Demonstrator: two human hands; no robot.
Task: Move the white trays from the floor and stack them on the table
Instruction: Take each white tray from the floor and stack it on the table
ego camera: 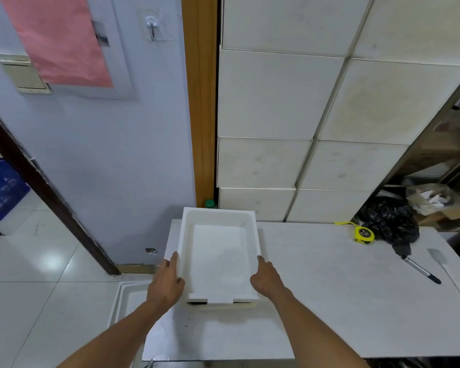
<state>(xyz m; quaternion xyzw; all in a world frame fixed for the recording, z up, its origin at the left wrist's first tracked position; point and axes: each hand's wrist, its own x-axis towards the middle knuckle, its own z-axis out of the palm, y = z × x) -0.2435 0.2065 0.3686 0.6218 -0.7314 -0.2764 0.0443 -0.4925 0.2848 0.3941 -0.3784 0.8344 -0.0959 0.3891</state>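
Observation:
A white foam tray [218, 258] sits at the left end of the white table [343, 288], its open side up. It appears to rest on another tray whose edge shows under its near end. My left hand [168, 282] grips its left wall and my right hand [266, 280] grips its right wall. Another white tray [130, 298] lies on the tiled floor beside the table's left edge, partly hidden by my left forearm.
A yellow tape measure [363, 234], a black plastic bag [391, 221], a black-tipped metal tool [420, 269] and a grey spatula [439, 258] lie on the table's far right. Tiled wall stands behind. A blue crate [0, 189] stands through the doorway at left.

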